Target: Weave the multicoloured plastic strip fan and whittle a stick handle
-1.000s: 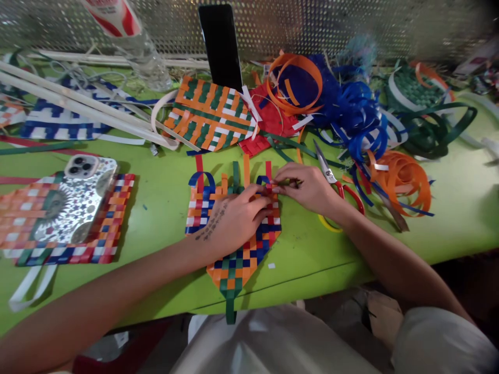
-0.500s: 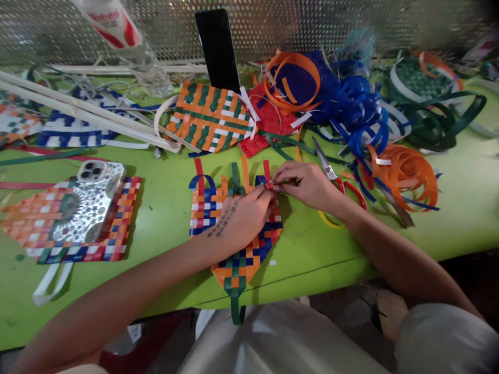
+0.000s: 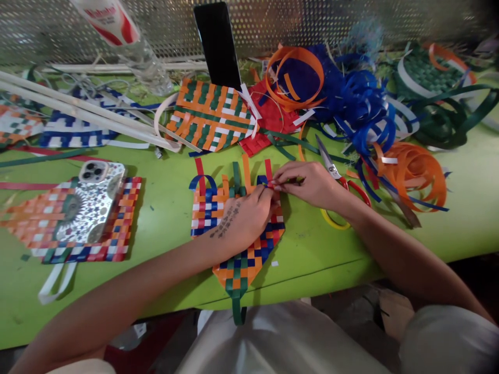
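Note:
In front of me on the table lies a woven piece [image 3: 255, 255] in orange, blue, green, white and red strips. Loose strip ends stick up along its far edge, and a green loop hangs from its pointed near end. My left hand [image 3: 249, 213] lies across the weave, its fingertips closed on the far right corner. There my right hand [image 3: 306, 182] pinches a short red strip [image 3: 270, 184], fingertips against those of the left. The fingers partly hide that corner. Red-and-yellow-handled scissors [image 3: 331, 169] lie beside my right wrist, partly behind the forearm.
At left, a patterned phone [image 3: 93, 202] rests on another woven piece [image 3: 130, 208]. Behind stand a dark phone [image 3: 218, 47] and a water bottle [image 3: 144, 62]. An orange-and-green weave [image 3: 212, 117], orange strip coils [image 3: 413, 176], blue strips [image 3: 358, 109] and white rods [image 3: 81, 111] lie along the back.
The view has shifted slightly. Both hands stay at the woven piece's far right corner, with only slight finger movement.

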`<control>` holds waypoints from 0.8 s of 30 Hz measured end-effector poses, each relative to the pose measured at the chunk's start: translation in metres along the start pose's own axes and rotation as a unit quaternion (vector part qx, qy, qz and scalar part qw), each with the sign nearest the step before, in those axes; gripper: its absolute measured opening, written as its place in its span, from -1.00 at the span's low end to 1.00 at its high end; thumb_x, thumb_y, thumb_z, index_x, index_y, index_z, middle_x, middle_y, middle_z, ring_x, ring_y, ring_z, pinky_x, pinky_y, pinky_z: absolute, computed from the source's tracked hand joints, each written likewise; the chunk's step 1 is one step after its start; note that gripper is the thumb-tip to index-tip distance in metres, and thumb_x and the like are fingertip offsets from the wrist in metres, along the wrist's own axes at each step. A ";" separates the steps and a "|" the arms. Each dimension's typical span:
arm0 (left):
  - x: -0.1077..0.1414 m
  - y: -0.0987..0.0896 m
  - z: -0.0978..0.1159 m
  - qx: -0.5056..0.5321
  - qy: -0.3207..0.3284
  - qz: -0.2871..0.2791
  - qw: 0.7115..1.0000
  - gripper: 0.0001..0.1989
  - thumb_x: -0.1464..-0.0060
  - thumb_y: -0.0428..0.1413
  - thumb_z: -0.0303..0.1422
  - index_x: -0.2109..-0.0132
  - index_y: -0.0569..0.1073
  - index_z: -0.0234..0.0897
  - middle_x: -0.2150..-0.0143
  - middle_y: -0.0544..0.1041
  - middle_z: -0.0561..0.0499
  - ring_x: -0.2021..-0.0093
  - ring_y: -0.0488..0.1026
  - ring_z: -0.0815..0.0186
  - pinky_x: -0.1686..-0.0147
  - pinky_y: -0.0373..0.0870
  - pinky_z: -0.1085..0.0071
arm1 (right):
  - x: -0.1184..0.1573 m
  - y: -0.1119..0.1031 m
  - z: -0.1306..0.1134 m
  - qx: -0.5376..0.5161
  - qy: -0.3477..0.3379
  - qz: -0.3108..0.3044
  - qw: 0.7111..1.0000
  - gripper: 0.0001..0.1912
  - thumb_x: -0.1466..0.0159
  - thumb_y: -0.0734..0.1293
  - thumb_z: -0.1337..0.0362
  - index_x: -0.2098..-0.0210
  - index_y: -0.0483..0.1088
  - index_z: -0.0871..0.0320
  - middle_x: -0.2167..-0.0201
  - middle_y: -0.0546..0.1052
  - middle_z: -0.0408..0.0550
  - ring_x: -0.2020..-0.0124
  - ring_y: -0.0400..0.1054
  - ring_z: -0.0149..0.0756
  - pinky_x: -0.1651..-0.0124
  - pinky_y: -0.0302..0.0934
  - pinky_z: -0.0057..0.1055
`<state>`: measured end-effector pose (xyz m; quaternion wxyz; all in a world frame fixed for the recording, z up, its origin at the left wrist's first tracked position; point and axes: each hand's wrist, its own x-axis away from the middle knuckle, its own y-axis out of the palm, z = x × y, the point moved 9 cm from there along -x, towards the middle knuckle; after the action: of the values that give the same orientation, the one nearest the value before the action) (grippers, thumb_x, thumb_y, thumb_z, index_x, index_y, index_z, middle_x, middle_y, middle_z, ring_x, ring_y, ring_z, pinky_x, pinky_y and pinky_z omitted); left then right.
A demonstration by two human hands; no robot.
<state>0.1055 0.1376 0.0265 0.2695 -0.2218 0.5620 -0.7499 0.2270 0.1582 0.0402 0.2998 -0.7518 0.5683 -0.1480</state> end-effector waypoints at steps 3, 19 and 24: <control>0.000 0.001 0.000 -0.002 0.003 0.002 1.000 -0.73 -0.44 -0.07 -0.31 0.00 0.48 -0.34 0.06 0.60 -0.17 0.37 0.58 0.21 0.58 0.19 0.34 | 0.000 0.000 -0.003 0.015 -0.016 -0.026 0.999 -0.86 -0.35 0.38 0.33 0.27 0.63 0.08 0.09 0.65 -0.01 0.09 0.55 -0.20 -0.02 0.44 -0.23; 0.009 0.000 0.002 -0.027 0.105 -0.008 0.994 -0.77 -0.29 -0.05 -0.58 0.03 0.46 -0.38 0.10 0.55 -0.18 0.20 0.58 0.17 0.24 0.44 0.31 | 0.005 0.011 0.004 -0.003 0.012 -0.040 0.999 -0.87 -0.32 0.46 0.24 0.35 0.60 0.12 0.22 0.59 -0.03 0.23 0.48 -0.30 0.15 0.34 -0.35; 0.018 0.000 -0.006 0.029 0.185 -0.026 0.982 -0.75 -0.31 -0.02 -0.56 -0.05 0.44 -0.30 0.03 0.54 -0.12 0.06 0.54 0.14 0.00 0.43 0.22 | 0.008 0.012 0.000 0.007 0.021 -0.083 0.996 -0.89 -0.34 0.46 0.21 0.18 0.67 0.03 0.19 0.57 -0.05 0.19 0.48 -0.28 0.10 0.36 -0.33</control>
<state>0.0880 0.1309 0.0256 0.1480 -0.0858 0.5746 -0.8004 0.2206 0.1488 0.0316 0.2796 -0.7912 0.5088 -0.1923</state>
